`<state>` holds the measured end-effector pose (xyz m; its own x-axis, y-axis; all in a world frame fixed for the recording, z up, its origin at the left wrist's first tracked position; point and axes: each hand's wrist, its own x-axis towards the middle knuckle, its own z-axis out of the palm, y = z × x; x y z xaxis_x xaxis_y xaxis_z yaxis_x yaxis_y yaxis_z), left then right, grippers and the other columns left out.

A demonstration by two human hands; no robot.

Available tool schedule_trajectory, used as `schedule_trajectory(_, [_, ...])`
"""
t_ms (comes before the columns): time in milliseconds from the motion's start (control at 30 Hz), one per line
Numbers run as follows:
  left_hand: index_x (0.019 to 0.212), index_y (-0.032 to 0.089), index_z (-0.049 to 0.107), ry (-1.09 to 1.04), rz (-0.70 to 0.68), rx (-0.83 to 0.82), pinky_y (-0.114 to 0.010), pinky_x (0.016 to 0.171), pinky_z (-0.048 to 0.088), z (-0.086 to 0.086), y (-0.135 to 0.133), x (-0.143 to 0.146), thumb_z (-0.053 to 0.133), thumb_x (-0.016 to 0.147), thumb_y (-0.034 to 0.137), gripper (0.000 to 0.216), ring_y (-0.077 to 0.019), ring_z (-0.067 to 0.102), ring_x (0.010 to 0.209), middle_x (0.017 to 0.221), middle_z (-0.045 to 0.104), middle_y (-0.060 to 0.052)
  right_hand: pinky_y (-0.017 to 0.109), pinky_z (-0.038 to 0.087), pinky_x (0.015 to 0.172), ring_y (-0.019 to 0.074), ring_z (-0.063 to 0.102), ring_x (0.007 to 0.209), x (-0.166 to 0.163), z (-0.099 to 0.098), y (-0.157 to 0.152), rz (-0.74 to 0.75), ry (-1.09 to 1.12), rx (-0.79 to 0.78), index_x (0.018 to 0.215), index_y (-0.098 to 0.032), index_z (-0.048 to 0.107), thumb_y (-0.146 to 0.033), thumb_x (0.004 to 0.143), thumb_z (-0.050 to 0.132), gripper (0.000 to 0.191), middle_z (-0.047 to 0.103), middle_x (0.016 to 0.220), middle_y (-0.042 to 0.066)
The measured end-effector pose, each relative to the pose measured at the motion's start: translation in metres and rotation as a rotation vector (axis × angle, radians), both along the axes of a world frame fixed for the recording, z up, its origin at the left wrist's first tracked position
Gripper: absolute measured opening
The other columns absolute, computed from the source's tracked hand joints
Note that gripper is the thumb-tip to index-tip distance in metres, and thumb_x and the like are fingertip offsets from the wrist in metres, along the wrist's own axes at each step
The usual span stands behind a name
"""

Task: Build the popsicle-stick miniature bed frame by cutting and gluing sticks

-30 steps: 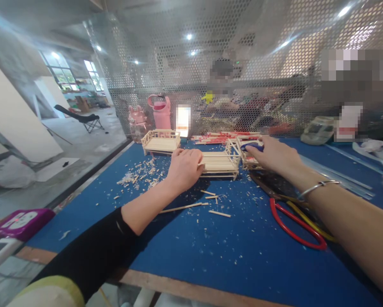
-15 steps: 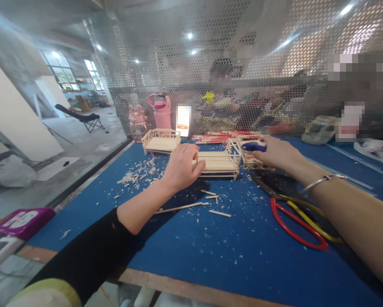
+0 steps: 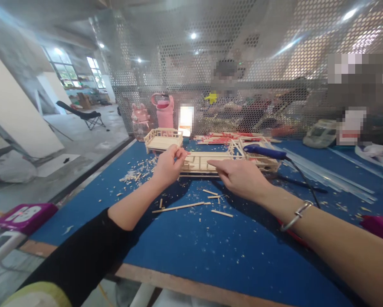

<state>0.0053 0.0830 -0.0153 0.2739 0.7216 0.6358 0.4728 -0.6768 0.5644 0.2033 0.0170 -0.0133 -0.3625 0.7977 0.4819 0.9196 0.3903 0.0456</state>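
Note:
A miniature wooden bed (image 3: pixel 197 161) made of thin sticks, with a railing, stands on the blue table. My left hand (image 3: pixel 170 164) is closed at its left end, thumb and fingertips pinched together. My right hand (image 3: pixel 244 177) has its index finger stretched out to the bed's front rail, the other fingers curled; its thumb is hidden. Behind that hand, a blue corded tool that looks like a glue gun (image 3: pixel 264 151) lies on another small wooden piece (image 3: pixel 269 164). A second finished-looking wooden bench (image 3: pixel 164 140) stands behind my left hand.
Red-and-wood sticks (image 3: pixel 229 138) lie along the back, beside a lit phone (image 3: pixel 186 119) and a pink bottle (image 3: pixel 164 115). Clear rods (image 3: pixel 332 172) lie at right. Loose sticks (image 3: pixel 181 207) and shavings are in front. Red-handled scissors are mostly under my right arm. A perforated screen stands behind.
My right hand has let go of the blue tool and come left to the front of the bed. My left hand has shifted slightly left to the bed's end.

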Motion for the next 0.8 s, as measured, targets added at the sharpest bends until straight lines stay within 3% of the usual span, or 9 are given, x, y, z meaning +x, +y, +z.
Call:
schedule_trajectory(300, [0.062,0.022,0.025,0.021,0.003,0.014,-0.027,0.069,0.040,-0.0006,-0.0038,0.0007,0.044,0.081,0.022,0.028,-0.0158,0.060,0.084,0.075,0.061,-0.003,0.031,0.050,0.066,0.0209,0.066,0.088,0.0003,-0.0065,0.0055,-0.079,0.007,-0.028,0.118,-0.026,0.058,-0.018,0.083,0.038,0.041,0.067,0.105,0.003])
schedule_trajectory(800, [0.061,0.022,0.025,0.025,0.016,0.020,-0.027,0.070,0.041,-0.0009,-0.0038,0.0017,0.045,0.081,0.021,0.028,-0.0152,0.059,0.082,0.074,0.062,-0.002,0.028,0.046,0.058,0.0203,0.066,0.079,-0.0036,-0.0027,0.0048,-0.129,-0.052,-0.037,0.117,-0.029,0.058,-0.019,0.083,0.038,0.041,0.071,0.096,0.004])
